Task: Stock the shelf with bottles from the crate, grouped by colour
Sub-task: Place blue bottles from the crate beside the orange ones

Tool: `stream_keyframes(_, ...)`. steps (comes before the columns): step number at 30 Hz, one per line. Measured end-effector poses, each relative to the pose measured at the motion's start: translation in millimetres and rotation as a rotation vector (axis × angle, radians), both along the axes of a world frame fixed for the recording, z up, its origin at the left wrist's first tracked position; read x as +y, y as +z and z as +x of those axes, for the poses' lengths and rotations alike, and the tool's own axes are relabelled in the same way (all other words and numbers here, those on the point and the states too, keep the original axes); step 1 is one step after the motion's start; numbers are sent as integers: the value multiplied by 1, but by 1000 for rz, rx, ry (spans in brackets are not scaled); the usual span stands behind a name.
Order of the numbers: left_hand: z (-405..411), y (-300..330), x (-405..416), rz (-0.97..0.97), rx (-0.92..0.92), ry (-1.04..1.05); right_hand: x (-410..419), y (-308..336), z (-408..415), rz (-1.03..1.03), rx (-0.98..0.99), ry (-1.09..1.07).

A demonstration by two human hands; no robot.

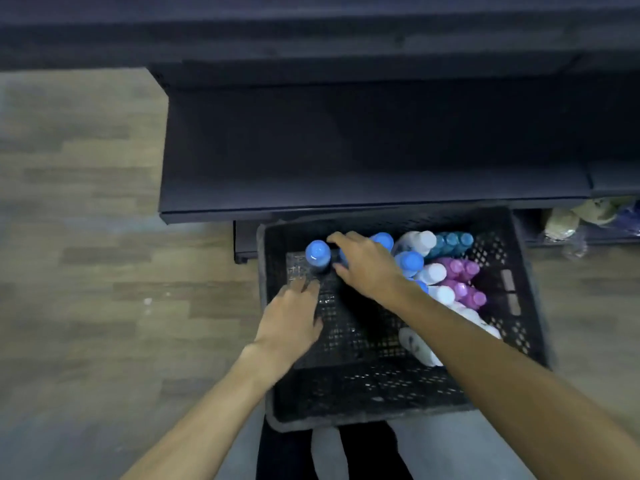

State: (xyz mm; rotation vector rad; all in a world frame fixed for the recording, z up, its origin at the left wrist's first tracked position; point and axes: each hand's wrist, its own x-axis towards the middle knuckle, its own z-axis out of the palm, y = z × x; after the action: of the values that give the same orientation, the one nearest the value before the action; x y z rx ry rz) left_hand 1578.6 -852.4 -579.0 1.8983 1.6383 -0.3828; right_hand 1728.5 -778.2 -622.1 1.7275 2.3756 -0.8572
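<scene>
One black perforated crate (381, 393) was present. In it, at least four blue-capped bottles (317, 252) were visible, one partly hidden under a hand. Three teal bottles (452, 241) stood in a row. Four purple bottles (462, 268) were counted. White bottles (424, 241) numbered about five; blur prevented certainty. Two hands (291, 320) were in view.

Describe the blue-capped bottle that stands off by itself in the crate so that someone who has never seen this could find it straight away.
Find the black plastic crate on the floor below the dark shelf. Most bottles crowd its right side; look to the far left corner instead, beyond the left hand. The lone blue-capped bottle stands upright there, apart from the rest, just left of the right hand.
</scene>
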Motion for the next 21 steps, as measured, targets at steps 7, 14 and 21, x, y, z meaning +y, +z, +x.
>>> stream_keyframes(7, -7, -51, -19, -49, -50, 29, 12, -80, -38, -13, -25, -23)
stream_keyframes(14, -14, -63, -22, -29, -138, 90, 19, -73, -26, -2, -29, 36)
stream_keyframes(21, -2, -27, -9, 10, -341, 378, 23, 53, 6, 147, 188, -55)
